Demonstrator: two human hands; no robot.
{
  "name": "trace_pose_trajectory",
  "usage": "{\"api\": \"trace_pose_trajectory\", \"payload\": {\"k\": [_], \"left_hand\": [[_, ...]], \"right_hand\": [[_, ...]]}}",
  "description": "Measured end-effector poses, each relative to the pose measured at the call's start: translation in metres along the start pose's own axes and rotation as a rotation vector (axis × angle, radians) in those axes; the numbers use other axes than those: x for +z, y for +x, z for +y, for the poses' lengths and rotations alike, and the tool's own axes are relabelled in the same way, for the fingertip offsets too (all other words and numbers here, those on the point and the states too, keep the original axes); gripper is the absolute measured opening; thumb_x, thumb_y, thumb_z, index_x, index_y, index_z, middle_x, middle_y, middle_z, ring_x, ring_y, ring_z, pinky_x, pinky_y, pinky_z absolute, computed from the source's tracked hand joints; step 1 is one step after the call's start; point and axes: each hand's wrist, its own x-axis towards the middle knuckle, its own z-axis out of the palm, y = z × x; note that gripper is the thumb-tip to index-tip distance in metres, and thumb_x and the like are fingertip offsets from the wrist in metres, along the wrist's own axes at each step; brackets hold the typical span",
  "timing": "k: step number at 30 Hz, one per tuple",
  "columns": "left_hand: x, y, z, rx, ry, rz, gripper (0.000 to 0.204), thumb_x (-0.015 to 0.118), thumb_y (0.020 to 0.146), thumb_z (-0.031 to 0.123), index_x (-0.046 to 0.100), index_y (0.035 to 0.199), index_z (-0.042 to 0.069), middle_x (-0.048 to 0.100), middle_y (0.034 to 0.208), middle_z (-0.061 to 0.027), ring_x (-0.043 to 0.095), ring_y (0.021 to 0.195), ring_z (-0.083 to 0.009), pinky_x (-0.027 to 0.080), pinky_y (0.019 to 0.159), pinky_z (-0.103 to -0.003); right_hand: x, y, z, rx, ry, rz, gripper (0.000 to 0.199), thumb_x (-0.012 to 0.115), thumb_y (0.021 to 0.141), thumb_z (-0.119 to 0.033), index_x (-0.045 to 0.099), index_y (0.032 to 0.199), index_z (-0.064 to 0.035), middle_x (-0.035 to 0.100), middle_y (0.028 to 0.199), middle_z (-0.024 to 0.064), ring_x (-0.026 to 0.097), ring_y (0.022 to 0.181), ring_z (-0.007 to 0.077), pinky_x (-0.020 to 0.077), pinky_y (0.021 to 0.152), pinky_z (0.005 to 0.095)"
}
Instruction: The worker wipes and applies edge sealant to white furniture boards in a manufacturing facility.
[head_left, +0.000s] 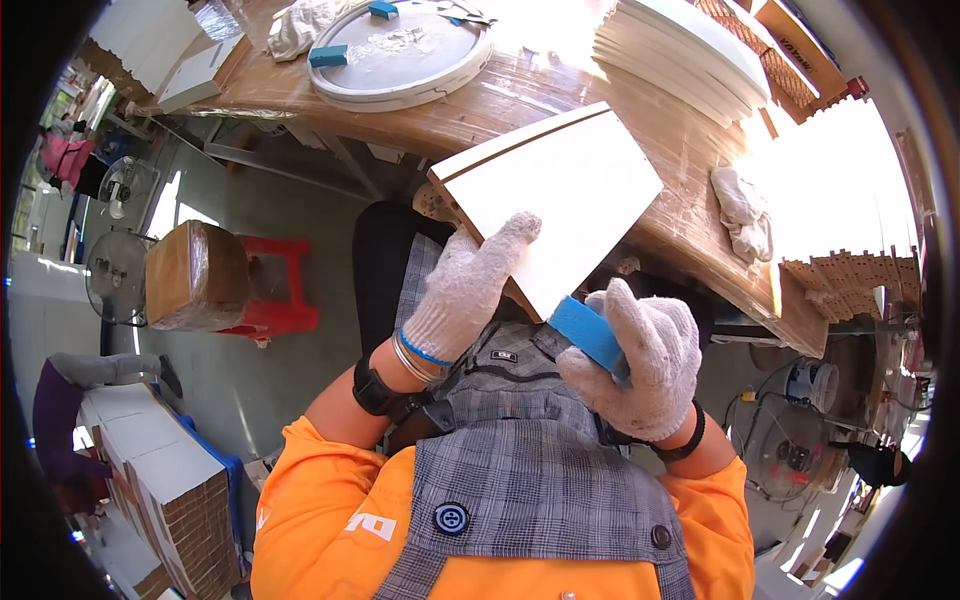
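A white drawer-front-like panel (570, 190) with bare wood edges and a groove along its far-left side is tilted between me and the table. My left hand (468, 285), in a pale knitted glove, grips its left edge, thumb on the white face and fingers hidden underneath. In my right hand (648, 355), also gloved, is a blue sponge block (590, 335), pinched between thumb and fingers. The block's end is at the panel's near corner; whether it touches cannot be made out.
On the wrapped table (545, 85) stand a round tray (400, 98) with blue blocks, stacked white panels (680, 55) and a crumpled glove (742, 215). More stacked panels (850, 275) glare at right. A red stool (270, 300) bears a box (195, 275) at left. People are farther off.
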Motion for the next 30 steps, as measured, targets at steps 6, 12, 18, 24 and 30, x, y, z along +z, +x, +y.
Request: {"api": "trace_pose_trajectory", "payload": {"k": [6,12,18,24,30], "left_hand": [[0.011,-0.004,0.004,-0.004,-0.047,-0.054,0.038,0.060,0.093,0.022,0.050,0.120,-0.003,0.058,0.107,-0.0075,0.059,0.097,-0.0124,0.048,0.083,-0.026],[0.014,-0.008,0.005,-0.006,0.042,-0.033,0.051,0.064,0.090,0.036,0.052,0.117,-0.005,0.061,0.100,-0.0070,0.058,0.089,-0.0089,0.048,0.077,-0.023],[0.014,-0.008,0.000,0.005,0.091,0.025,0.050,0.063,0.090,0.037,0.054,0.115,-0.005,0.062,0.100,-0.0077,0.059,0.088,-0.0098,0.049,0.076,-0.023],[0.020,-0.013,0.008,0.000,0.080,0.039,0.049,0.063,0.090,0.037,0.055,0.114,-0.005,0.062,0.098,-0.0076,0.059,0.088,-0.0102,0.048,0.076,-0.023],[0.021,-0.013,0.011,0.016,0.144,0.014,0.045,0.063,0.091,0.034,0.056,0.113,-0.004,0.062,0.099,-0.0076,0.059,0.087,-0.0103,0.048,0.076,-0.024]], "right_hand": [[-0.009,-0.006,-0.005,-0.030,-0.142,-0.025,0.055,0.079,0.069,-0.026,0.061,0.117,-0.0067,0.067,0.097,0.0078,0.062,0.082,0.0238,0.0453,0.075,0.0366],[-0.010,-0.012,-0.006,-0.065,-0.096,0.019,0.053,0.079,0.067,-0.022,0.062,0.115,-0.0053,0.066,0.103,0.0076,0.062,0.084,0.0224,0.0456,0.076,0.0360],[-0.013,-0.013,-0.006,-0.043,-0.151,0.025,0.052,0.079,0.067,-0.023,0.063,0.114,-0.0082,0.065,0.103,0.0066,0.062,0.084,0.0207,0.0465,0.076,0.0348],[-0.012,-0.018,-0.005,-0.088,0.003,0.000,0.054,0.080,0.068,-0.025,0.061,0.115,-0.0062,0.066,0.105,0.0078,0.061,0.084,0.0224,0.0458,0.077,0.0359],[-0.009,-0.016,0.000,-0.078,-0.009,0.016,0.057,0.079,0.070,-0.027,0.059,0.118,-0.0041,0.067,0.099,0.0082,0.064,0.082,0.0229,0.0475,0.074,0.0351]]}}
